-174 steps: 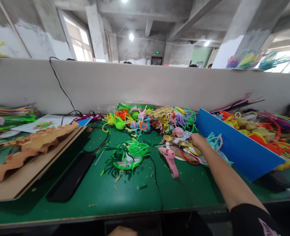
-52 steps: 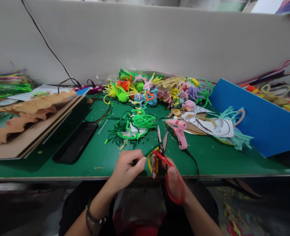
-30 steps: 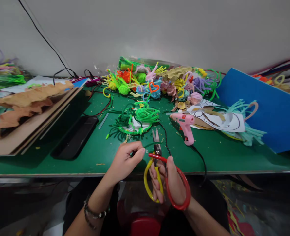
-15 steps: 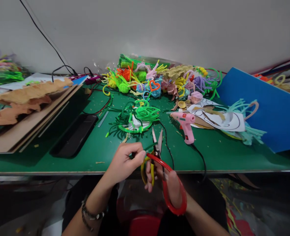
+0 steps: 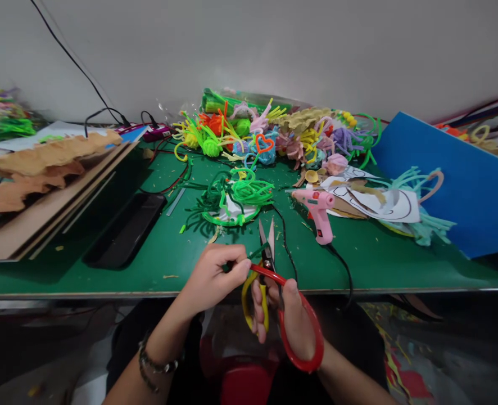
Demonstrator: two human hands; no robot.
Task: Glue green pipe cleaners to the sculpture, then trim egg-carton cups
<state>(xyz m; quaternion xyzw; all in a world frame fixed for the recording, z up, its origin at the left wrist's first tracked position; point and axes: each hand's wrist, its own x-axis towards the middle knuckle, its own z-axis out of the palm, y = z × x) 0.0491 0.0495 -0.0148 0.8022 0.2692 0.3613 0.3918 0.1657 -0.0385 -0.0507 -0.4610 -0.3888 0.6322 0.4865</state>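
My left hand is pinched closed on a dark green pipe cleaner; a short end sticks out toward the scissor blades. My right hand grips a pair of scissors with one red and one yellow handle. Its thumb is through the red loop and fingers are at the yellow one. The blades point away from me, slightly parted. Beyond them lies a green pipe-cleaner piece with a white base. To its right rests a pink glue gun with a black cord.
A black phone lies left of centre beside stacked cardboard. Colourful pipe-cleaner bundles are heaped along the wall. On the right are paper cut-outs and a leaning blue board. The table's front edge runs below my hands.
The scissor blades have moved closer together, and the fingers at the yellow handle have shifted slightly. My left hand stays in nearly the same place.
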